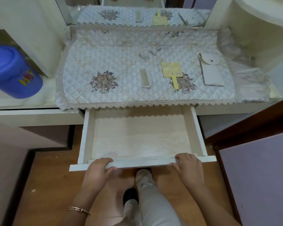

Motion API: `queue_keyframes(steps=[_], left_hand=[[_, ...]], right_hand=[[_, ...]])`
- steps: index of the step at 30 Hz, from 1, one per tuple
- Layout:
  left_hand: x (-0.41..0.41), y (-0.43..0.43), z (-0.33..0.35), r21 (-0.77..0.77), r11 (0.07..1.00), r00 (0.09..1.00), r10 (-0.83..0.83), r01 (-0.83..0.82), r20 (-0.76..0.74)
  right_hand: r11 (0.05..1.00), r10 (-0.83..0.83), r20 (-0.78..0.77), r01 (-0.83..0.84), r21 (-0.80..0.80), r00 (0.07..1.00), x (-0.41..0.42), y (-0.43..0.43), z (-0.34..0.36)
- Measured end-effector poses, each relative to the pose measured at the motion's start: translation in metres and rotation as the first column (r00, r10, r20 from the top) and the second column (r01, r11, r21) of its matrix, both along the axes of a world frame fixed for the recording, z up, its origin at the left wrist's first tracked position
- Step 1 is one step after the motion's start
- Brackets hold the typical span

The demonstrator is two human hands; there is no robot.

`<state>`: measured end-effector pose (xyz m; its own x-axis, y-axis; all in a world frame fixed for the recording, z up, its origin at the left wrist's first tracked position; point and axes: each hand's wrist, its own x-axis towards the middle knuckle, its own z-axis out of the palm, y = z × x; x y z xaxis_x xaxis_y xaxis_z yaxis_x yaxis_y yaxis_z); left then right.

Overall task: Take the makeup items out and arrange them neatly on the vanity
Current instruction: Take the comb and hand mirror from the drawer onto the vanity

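**Drawer Out and Bare, Three Items Laid on the Vanity Cloth**

Seen from above: left hand (pixel 99 168) and right hand (pixel 187 164) both curled over the front edge of the open drawer (pixel 198 132), fingers hooked on the top lip, thumbs underneath, nothing else in either grasp. No item visible on the pale drawer floor. On the quilted cloth (pixel 114 51) covering the vanity, set in a loose row toward the right half: a small white comb (pixel 145 78), just beside it a yellow hand mirror (pixel 172 70) with handle pointing toward the drawer, and farther right a cream pouch (pixel 211 70) with its flap snapped down. Off to the left, apart from the cloth, a blue tub (pixel 13 72) on its side.

Judged from the bare drawer, likely step in hand: closing it. Best done with an even push from both hands, square to the runners, so the box does not skew or jam; fingertips off the lip before the front meets the frame and the hanging lace trim.

Hard to settle: the back of the drawer, tucked under the tabletop and out of sight, possibly hiding more. Pouch contents unknown. Small grey scraps on the cloth above the comb too blurred to name. Top of the mirror behind the vanity cut off by the frame edge.
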<state>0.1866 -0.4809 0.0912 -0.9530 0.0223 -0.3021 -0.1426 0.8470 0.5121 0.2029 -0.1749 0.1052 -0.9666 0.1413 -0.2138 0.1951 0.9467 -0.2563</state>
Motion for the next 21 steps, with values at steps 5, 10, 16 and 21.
queue_keyframes(steps=[5,10,16,21], left_hand=[[-0.053,0.006,0.001,-0.032,0.999,0.999,0.037,-0.038,-0.023],[-0.106,0.014,0.009,-0.107,0.994,0.995,-0.003,-0.007,-0.100],[-0.148,0.022,0.018,-0.262,0.963,0.963,-0.011,-0.062,-0.269],[-0.184,0.023,0.014,-0.295,0.954,0.969,-0.023,-0.052,-0.247]], right_hand=[[0.998,0.038,0.012,-0.038,0.053,0.999,-0.060,0.004,0.002],[0.995,0.059,-0.056,-0.054,0.086,0.997,-0.114,0.003,0.006],[0.981,0.139,-0.175,-0.112,0.157,0.975,-0.166,0.000,0.010],[0.970,0.178,-0.268,-0.123,0.212,0.947,-0.196,0.003,0.003]])
